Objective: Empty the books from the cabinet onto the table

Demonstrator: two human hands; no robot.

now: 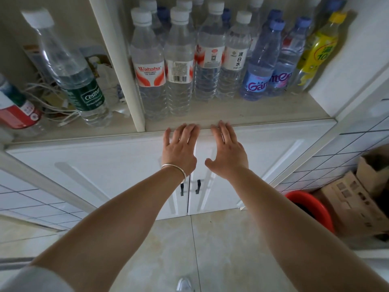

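A white cabinet stands before me with two lower doors, the left door and the right door, both closed. Small dark handles sit where the doors meet. My left hand and my right hand reach forward side by side, fingers straight, fingertips touching the front edge of the shelf above the doors. Neither hand holds anything. No books are visible.
Several plastic water bottles crowd the open shelf, with a green-labelled bottle and tangled white cables in the left bay. A red bucket and cardboard boxes stand on the tiled floor at the right.
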